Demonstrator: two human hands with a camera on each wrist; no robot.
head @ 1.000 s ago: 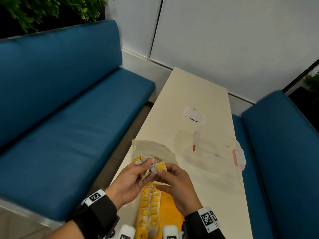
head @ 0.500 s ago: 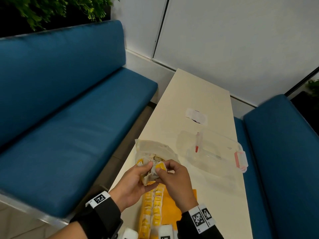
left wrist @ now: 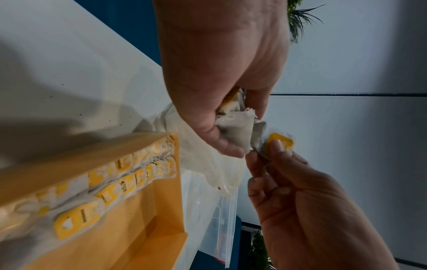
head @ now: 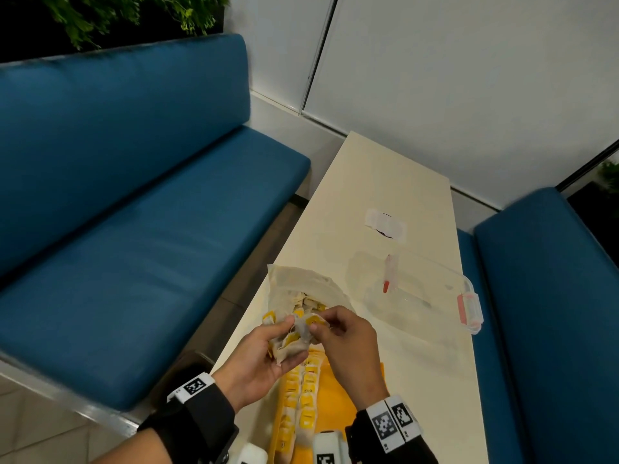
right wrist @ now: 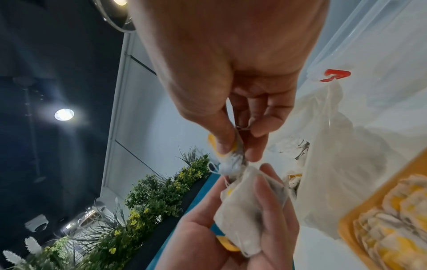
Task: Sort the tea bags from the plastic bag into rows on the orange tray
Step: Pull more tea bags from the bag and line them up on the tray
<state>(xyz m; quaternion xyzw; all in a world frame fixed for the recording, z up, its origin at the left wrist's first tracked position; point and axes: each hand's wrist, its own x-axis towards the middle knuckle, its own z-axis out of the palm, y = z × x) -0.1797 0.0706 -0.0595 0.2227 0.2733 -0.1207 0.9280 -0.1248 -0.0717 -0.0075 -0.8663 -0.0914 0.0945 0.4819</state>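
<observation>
The plastic bag [head: 301, 289] lies on the table [head: 385, 182] behind the tray [head: 338, 380], clear box [head: 418, 289] to its right.

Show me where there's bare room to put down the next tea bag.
On the orange tray, the right part is bare, beside the two rows of yellow-tagged tea bags along its left side. The cream table is also bare beyond the clear lidded plastic box. It is crowded around the plastic bag of tea bags and both hands.

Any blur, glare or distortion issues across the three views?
Head: sharp at the hands, wide-angle bend, dim corners. Left wrist: orange tray smeared, dark hand shadow on the table. Right wrist: ceiling light flares; the tea bag stays readable.
</observation>
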